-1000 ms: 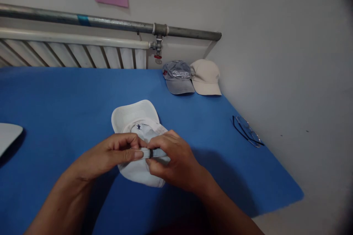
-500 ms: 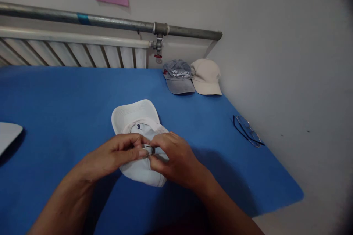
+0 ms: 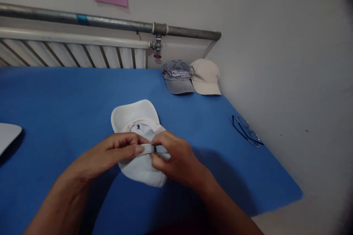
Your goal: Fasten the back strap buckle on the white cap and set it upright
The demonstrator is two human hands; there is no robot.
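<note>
Left hand (image 3: 110,154) and right hand (image 3: 179,158) at the strap (image 3: 147,149) of a white cap (image 3: 143,172).
I log the left hand pinching the strap between thumb and fingers; the right hand is closed narrowly on it by the dark buckle (image 3: 154,148); the cap lies opening up beneath both hands on the blue surface (image 3: 68,110), brim away from me; glasses (image 3: 248,132) rest near the right edge; farther off I note a grey cap (image 3: 179,77) just beside a beige cap (image 3: 206,77); behind, a radiator (image 3: 82,53).
</note>
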